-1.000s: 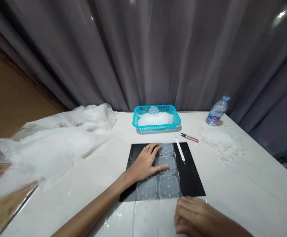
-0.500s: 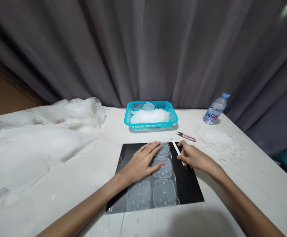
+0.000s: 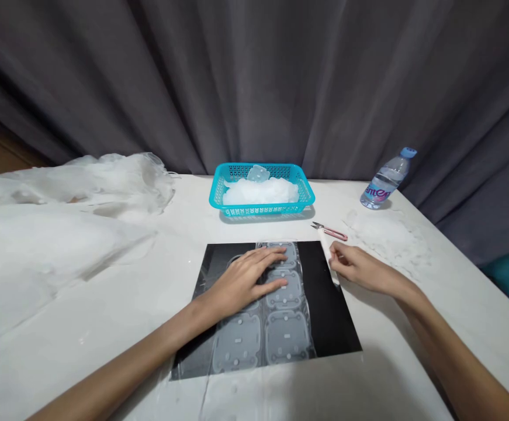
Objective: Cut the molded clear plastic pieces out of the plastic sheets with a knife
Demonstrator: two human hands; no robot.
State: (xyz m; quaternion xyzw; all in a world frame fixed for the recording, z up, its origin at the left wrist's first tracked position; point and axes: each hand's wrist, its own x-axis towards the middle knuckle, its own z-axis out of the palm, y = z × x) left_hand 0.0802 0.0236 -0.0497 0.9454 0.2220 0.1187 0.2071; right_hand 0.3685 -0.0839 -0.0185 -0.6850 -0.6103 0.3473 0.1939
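Note:
My left hand point(image 3: 248, 275) lies flat with fingers spread over a clear plastic sheet point(image 3: 284, 333) of rounded-square pieces in two columns. The sheet rests on a black board point(image 3: 328, 321) and runs past the board's near edge. Part of the sheet is hidden under that hand. At the board's right edge, my right hand point(image 3: 350, 263) is closed on a slim white stick point(image 3: 325, 244), slightly blurred, so its exact kind is unclear. Just beyond the stick's far end lie thread snips point(image 3: 331, 231) with pink handles.
A turquoise basket point(image 3: 263, 209) with white, film-like pieces stands at the back. Crumpled clear plastic point(image 3: 61, 234) covers the table's left side. On the right are a water bottle point(image 3: 388, 180) and a heap of clear scraps point(image 3: 385, 234). A grey curtain point(image 3: 254, 88) hangs behind.
My right hand has moved right with the white stick, from over the black surface to the board's right edge. My left hand stays flat on the sheet. The view has shifted slightly.

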